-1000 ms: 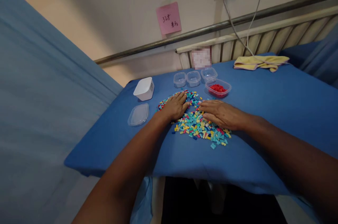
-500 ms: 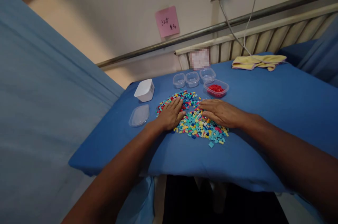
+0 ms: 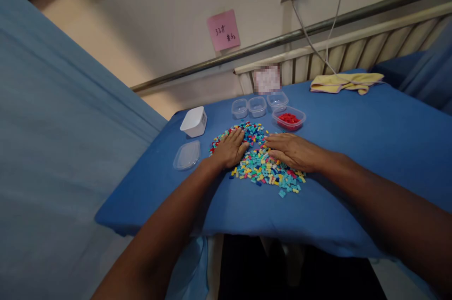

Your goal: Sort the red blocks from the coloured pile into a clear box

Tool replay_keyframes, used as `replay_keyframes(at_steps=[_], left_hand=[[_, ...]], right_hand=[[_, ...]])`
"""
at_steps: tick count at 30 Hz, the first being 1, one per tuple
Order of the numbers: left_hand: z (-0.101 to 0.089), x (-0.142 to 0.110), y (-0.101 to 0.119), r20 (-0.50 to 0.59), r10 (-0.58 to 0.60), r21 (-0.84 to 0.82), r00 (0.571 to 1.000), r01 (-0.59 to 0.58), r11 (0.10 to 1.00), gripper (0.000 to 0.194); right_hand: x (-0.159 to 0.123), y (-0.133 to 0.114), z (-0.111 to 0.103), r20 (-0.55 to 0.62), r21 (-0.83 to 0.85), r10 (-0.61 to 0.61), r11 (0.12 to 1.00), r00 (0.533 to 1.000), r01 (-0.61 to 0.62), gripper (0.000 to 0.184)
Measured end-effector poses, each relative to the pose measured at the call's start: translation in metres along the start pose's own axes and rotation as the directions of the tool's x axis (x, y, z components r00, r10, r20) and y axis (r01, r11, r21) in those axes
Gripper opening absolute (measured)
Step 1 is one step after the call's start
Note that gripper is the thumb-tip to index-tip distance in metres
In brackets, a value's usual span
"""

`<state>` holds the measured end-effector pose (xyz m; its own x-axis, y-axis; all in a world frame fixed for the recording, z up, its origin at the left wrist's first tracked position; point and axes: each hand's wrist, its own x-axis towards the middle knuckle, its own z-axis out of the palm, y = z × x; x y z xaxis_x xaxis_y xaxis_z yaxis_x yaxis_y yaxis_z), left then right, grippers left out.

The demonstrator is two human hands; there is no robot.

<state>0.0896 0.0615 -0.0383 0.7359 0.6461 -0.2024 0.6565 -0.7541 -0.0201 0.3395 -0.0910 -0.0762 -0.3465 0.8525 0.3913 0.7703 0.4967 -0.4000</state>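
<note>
Small building bricks [image 3: 261, 166] in turquoise, yellow, blue, red and pink lie spread in a heap on the blue-covered table [image 3: 155, 206]. My left hand [image 3: 229, 148] rests flat on the heap's left part, fingers stretched out and thumb pointing inward. Opposite it, my right hand [image 3: 293, 150] lies over the right part with its fingers straight and pointing left. Neither hand holds anything; the bricks under the palms are hidden. Just beyond my right hand, a clear tub [image 3: 302, 115] contains red bricks [image 3: 289, 120].
Behind the heap stand three clear tubs [image 3: 257, 107]. At the left are a white lidded box [image 3: 194, 122] and a clear lid [image 3: 187, 155]. A yellow cloth [image 3: 344, 83] lies at the back right, under a white cable [image 3: 326, 50] from the wall socket. Blue curtain [image 3: 63, 125] hangs at left.
Both hands stay on the bricks, almost where they were. My left hand has shifted very slightly right, my right hand very slightly left.
</note>
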Motion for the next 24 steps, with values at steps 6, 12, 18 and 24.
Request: replay_keyframes(at_steps=[6, 12, 18, 24], left_hand=[[0.001, 0.009, 0.008, -0.035, 0.018, -0.030, 0.999, -0.019, 0.999, 0.085], [-0.006, 0.018, 0.004, -0.025, 0.025, 0.059, 0.999, -0.023, 0.998, 0.079], [-0.007, 0.002, 0.031, -0.012, 0.143, -0.007, 0.990, -0.143, 0.990, 0.082], [0.011, -0.002, 0.077, -0.077, 0.257, -0.149, 0.963, -0.266, 0.952, 0.085]], right_hand=[[0.000, 0.001, 0.000, -0.027, -0.002, -0.022, 1.000, 0.999, 0.022, 0.052], [0.000, 0.000, -0.001, 0.011, -0.002, -0.010, 1.000, 1.000, 0.010, 0.053], [0.001, 0.001, -0.002, -0.032, 0.002, -0.003, 1.000, 0.999, 0.003, 0.049], [-0.001, 0.002, 0.000, -0.141, 0.028, 0.022, 0.999, 0.990, -0.019, 0.051]])
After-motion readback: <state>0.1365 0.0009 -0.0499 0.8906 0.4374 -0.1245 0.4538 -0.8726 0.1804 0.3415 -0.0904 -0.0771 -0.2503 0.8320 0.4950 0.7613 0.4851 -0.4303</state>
